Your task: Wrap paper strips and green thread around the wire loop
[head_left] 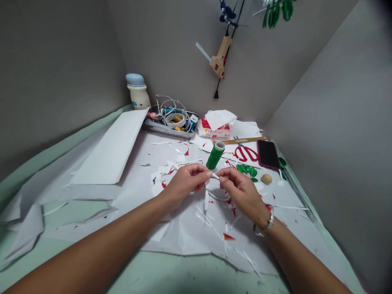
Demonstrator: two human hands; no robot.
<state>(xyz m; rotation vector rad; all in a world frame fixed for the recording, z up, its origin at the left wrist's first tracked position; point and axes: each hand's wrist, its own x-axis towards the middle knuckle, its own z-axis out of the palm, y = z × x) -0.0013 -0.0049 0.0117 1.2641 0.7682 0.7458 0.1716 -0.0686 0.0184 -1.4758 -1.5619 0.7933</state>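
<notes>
Hands (216, 185) pinch a white strip (215, 176) just beside the green spool (215, 155), bare paper (183, 237) nearer the wearer.

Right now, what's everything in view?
Jar: one, cream, back left
Tray: one, silver, back
Glue gun: one, tan, on wall
Tissue pack: one, red-white, back
Card: one, white, left
Ruler: one, brown, back
Scissors: one, red-handled, right
Phone: one, black, right
Ball: one, tan, right
Leaves: several, green, right
Spool: one, green, centre
Scraps: many, red-white, scattered
Table: one, green, below
Strip: one, white, pinched
Left hand, right hand: two, bare, centre
</notes>
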